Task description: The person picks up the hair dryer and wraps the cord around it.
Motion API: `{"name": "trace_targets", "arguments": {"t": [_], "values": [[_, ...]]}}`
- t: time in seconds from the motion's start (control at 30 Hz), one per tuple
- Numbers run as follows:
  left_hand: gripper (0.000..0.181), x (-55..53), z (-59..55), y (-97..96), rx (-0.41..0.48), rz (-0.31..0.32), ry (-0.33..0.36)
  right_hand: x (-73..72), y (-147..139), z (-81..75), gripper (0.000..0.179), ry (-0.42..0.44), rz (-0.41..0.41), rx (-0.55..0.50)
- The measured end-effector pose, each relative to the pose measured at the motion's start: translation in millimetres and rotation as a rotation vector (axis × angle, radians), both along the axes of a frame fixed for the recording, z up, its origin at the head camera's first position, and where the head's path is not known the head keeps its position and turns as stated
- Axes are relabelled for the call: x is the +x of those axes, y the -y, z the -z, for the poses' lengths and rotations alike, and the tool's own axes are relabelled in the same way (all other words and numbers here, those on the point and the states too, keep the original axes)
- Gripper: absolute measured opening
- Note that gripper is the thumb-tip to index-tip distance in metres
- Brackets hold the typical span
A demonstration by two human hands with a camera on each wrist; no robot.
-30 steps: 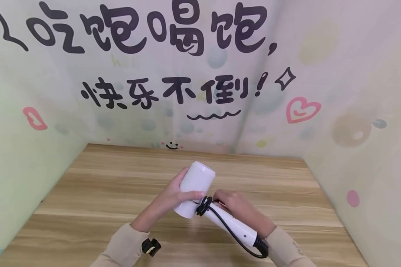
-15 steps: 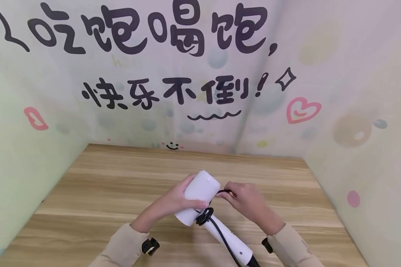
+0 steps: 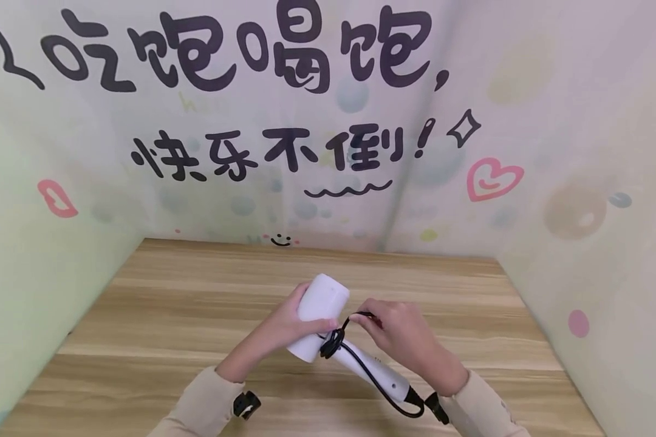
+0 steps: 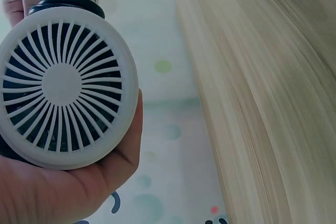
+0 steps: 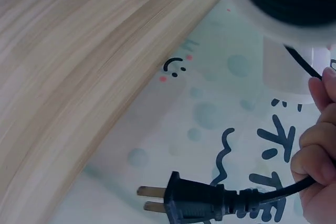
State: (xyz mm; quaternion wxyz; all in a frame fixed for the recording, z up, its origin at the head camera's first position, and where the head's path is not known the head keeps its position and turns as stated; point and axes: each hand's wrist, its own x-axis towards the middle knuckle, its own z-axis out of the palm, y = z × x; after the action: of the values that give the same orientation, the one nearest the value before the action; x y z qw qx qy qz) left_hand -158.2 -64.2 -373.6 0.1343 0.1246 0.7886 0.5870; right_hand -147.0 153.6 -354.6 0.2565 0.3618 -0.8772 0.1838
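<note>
A white hair dryer [image 3: 321, 300] is held above the table, its handle slanting down to the right. My left hand [image 3: 287, 321] grips the barrel, the thumb lying across it near the handle. In the left wrist view the round slatted rear grille [image 4: 62, 85] faces the camera. Black power cord [image 3: 332, 346] is coiled in loops around the top of the handle. Between thumb and fingers, my right hand [image 3: 404, 331] pinches a stretch of that cord just right of the loops. The two-pin plug [image 5: 194, 200] sticks out past that hand in the right wrist view.
A wood-grain table [image 3: 197, 285] lies below both hands. Printed walls [image 3: 284, 206] with lettering and drawings enclose its back and sides. Black wrist bands [image 3: 246, 405] show at the sleeves.
My right hand has left the handle's side and now holds a stretch of cord up beside the loops. The hair dryer dipped toward me, then rose again, still in my left hand.
</note>
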Motion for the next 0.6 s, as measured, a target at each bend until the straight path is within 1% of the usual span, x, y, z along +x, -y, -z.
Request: {"name": "trace_targets", "arguments": {"t": [0.13,0.23,0.3,0.43,0.6], "values": [[0.081,1.3,-0.4,-0.8,-0.019,0.018,-0.007,2.7,1,-2.1,0.008,0.122,-0.011,-0.029],[0.081,2.0,-0.3,-1.9,-0.027,0.009,-0.022,5.3,2,-3.8,0.008,0.197,-0.009,-0.054],[0.08,2.1,0.4,-2.6,-0.037,-0.003,-0.038,7.1,3,-4.7,0.008,0.22,-0.011,-0.056],[0.081,2.0,2.5,-3.6,-0.071,-0.017,-0.073,10.1,6,-4.6,0.01,0.229,-0.02,-0.043],[0.083,2.2,5.4,-3.1,-0.102,0.001,-0.096,12.5,10,-1.8,0.016,0.245,-0.023,-0.048]]}}
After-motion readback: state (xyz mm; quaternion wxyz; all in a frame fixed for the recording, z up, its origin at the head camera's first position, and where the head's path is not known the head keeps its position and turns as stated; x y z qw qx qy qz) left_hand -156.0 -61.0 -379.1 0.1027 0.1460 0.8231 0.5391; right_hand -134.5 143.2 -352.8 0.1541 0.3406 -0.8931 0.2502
